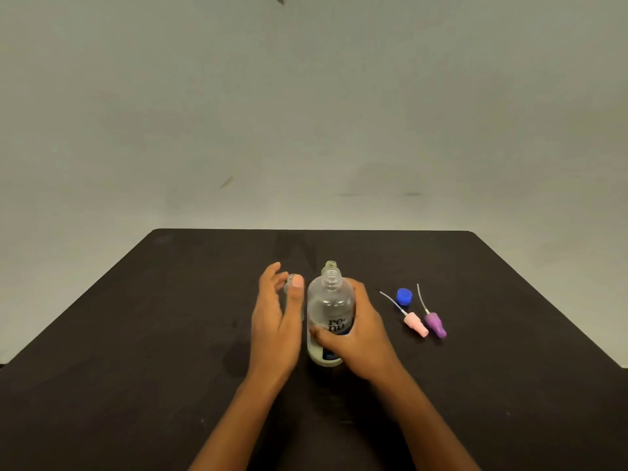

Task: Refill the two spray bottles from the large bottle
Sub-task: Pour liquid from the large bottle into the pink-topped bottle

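The large clear bottle (330, 311) stands upright and uncapped at the middle of the black table (136, 334), with a dark label low on its body. My right hand (356, 338) is wrapped around its lower half. Behind it the threaded neck of one small spray bottle (331, 265) shows. A second small clear bottle (293, 279) stands to the left, mostly hidden by my left hand (277, 317), whose fingers are spread around it; I cannot tell if they touch it. A blue cap (404, 296), a pink spray head (415, 322) and a purple spray head (435, 322) lie to the right.
The table's far edge meets a plain pale wall (306, 113). Both spray heads lie on their sides with thin dip tubes pointing away from me.
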